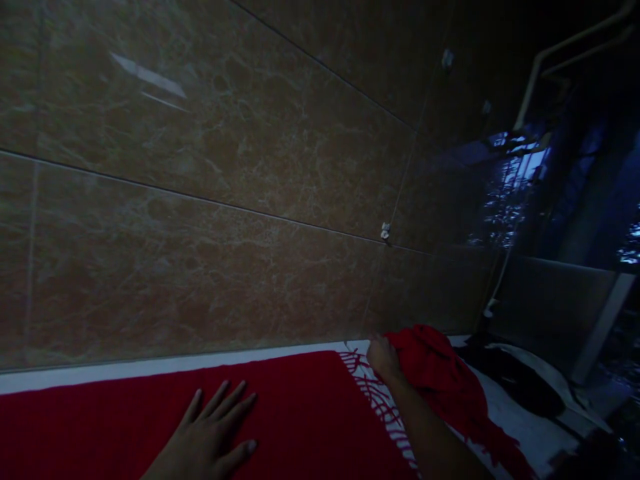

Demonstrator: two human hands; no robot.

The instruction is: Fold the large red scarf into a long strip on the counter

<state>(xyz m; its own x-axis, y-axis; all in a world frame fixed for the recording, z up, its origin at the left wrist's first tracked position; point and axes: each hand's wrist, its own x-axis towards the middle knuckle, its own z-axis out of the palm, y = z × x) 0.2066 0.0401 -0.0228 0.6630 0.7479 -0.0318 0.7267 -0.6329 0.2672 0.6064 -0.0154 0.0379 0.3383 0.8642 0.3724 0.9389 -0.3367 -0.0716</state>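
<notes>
A red scarf [295, 407] with a fringed end lies spread flat over a white surface along the wall. My left hand [210, 427] rests on it, palm down with the fingers spread. To the right of the fringe [377, 400], my right hand [384, 357] is closed at the edge of a bunched red cloth [430, 367], which also shows fringe at its lower end. What its fingers grip, if anything, is hidden from this side. The near edge of the scarf runs out of the picture.
Behind the white surface [150, 363] rises a brown marbled tile wall [225, 220] with a small white hook [385, 231]. Farther right lies a dark item [510, 377] on the same surface. A pale pipe [530, 87] and a window area stand at the right; the light is dim.
</notes>
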